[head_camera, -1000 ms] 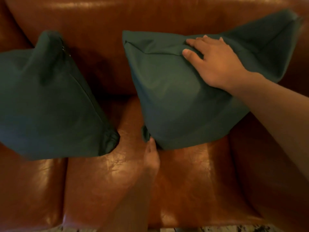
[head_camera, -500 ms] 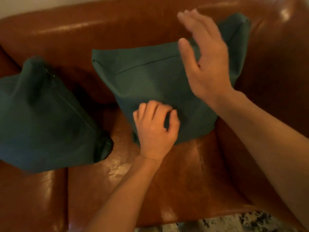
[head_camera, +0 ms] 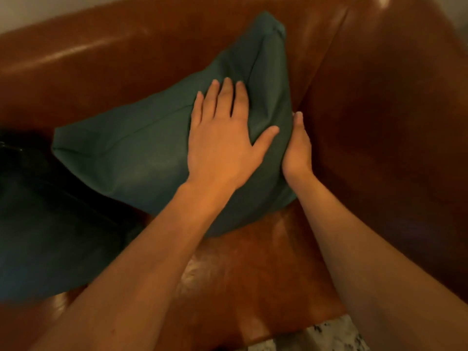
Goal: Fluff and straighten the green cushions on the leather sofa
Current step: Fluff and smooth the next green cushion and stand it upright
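Observation:
A green cushion point(head_camera: 131, 153) leans against the backrest of the brown leather sofa point(head_camera: 253, 262), tilted with one corner pointing up near the right armrest. My left hand point(head_camera: 222, 140) lies flat on the cushion's front face, fingers straight and spread. My right hand point(head_camera: 297, 150) presses edge-on against the cushion's right side, between it and the armrest; only its thumb side shows. A second green cushion point(head_camera: 50, 236) sits in shadow at the lower left, apart from both hands.
The sofa's armrest point(head_camera: 392, 135) rises close on the right and the backrest point(head_camera: 101, 54) runs across the top. A speckled floor point(head_camera: 324, 338) shows past the seat's front edge. A pale wall is at the top left.
My left hand has gone from curled at the cushion's lower corner to flat on its face. My right hand dropped from raised in the air to the cushion's right side. The cushion shifted toward the armrest.

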`<move>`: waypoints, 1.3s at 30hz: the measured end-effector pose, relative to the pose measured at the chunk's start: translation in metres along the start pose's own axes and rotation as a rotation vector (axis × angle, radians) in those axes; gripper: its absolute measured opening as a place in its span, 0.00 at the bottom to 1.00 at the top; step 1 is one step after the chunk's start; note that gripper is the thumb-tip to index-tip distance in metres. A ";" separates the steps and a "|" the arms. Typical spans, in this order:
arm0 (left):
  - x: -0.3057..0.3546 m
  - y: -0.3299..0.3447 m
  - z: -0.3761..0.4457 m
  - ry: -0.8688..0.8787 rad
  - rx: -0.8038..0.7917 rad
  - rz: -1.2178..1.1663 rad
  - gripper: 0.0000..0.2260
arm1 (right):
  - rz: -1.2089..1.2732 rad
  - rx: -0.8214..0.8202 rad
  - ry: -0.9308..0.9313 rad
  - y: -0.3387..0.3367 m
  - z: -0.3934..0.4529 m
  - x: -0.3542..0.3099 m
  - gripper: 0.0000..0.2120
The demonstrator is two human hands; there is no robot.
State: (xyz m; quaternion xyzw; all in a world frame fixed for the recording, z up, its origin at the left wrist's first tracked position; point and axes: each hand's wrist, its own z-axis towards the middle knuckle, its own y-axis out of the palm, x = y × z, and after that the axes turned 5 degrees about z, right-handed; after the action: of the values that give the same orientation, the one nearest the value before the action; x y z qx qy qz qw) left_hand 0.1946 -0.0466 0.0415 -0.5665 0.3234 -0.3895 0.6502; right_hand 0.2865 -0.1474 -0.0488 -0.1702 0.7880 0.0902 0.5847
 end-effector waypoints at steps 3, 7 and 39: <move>0.000 -0.001 0.001 -0.004 -0.001 -0.001 0.37 | -0.037 0.053 0.144 -0.010 0.007 0.024 0.20; -0.005 -0.004 -0.001 -0.005 0.012 -0.012 0.36 | 0.027 0.010 0.427 -0.028 -0.012 0.083 0.28; 0.015 -0.013 0.003 0.138 0.035 -0.058 0.23 | 0.238 0.300 0.737 -0.046 -0.015 0.159 0.04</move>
State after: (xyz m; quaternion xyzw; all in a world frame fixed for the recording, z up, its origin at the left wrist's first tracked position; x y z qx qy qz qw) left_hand 0.2028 -0.0594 0.0552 -0.5361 0.3440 -0.4517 0.6247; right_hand 0.2494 -0.2208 -0.1932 -0.0118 0.9632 -0.0258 0.2671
